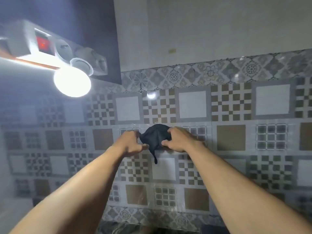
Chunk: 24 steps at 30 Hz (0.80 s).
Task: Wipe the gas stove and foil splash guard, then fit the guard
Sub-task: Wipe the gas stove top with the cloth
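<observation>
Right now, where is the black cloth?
Near the centre of the head view, the black cloth is gripped between the left hand and right hand, in front of the patterned wall tiles.

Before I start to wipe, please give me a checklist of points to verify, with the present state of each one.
1. Black cloth in hand: ok, both hands hold it in front of the tiled wall.
2. Left hand grip: ok, it pinches the cloth's left edge.
3. Right hand grip: ok, its fingers curl on the right side.
4. Cloth spread for wiping: not ok, it is bunched and a tail hangs down.
5. Gas stove and foil guard located: cannot tell, neither is in view.
6. Light: ok, the bulb is lit.
</observation>
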Tool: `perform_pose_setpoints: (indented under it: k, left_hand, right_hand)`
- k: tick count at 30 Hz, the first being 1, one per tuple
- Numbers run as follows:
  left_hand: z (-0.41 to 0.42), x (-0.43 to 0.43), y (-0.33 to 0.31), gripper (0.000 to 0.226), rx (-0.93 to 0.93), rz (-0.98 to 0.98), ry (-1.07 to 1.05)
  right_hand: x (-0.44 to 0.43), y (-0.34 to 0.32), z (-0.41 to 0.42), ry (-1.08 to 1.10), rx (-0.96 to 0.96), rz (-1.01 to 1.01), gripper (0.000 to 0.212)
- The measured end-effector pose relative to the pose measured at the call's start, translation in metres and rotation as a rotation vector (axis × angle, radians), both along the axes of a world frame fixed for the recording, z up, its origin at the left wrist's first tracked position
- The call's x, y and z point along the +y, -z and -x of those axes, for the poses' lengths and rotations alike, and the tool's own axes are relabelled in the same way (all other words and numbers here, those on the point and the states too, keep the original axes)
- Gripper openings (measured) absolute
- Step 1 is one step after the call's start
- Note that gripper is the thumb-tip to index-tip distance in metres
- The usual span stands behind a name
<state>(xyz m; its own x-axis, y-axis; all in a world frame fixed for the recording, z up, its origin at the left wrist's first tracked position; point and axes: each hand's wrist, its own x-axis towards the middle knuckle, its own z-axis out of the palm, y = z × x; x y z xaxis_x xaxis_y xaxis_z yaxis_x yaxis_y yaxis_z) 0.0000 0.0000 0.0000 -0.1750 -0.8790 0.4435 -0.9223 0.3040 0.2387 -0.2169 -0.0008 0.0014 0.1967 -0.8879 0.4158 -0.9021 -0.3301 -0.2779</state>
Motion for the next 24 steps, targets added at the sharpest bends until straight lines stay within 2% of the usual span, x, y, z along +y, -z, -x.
perform_pose_setpoints:
  k: [4,9,13,17,20,24]
  left_hand:
    - [0.007,-0.028,0.001,0.044,-0.007,0.079,-0.031]
    - [0.019,-0.058,0.014,0.027,0.029,0.180,-0.053]
    - [0.025,-0.066,0.022,0.024,0.033,0.252,-0.077]
    - [0.024,-0.069,0.020,0.021,0.123,0.240,-0.062]
    - [0.019,-0.070,0.013,0.020,0.195,0.221,-0.038]
    - [0.013,-0.066,0.002,0.024,0.261,0.203,-0.001]
  right_hand:
    - [-0.026,-0.001,-0.006,0.058,0.021,0.057,0.061]
    - [-0.051,0.005,-0.010,0.096,0.049,0.209,0.046]
    - [-0.061,0.011,-0.012,0.130,0.089,0.310,0.043]
    - [-0.070,0.012,-0.019,0.109,0.112,0.417,0.037]
    - [-0.073,0.013,-0.026,0.092,0.073,0.427,0.025]
    - [-0.076,0.010,-0.028,0.101,-0.116,0.324,0.018]
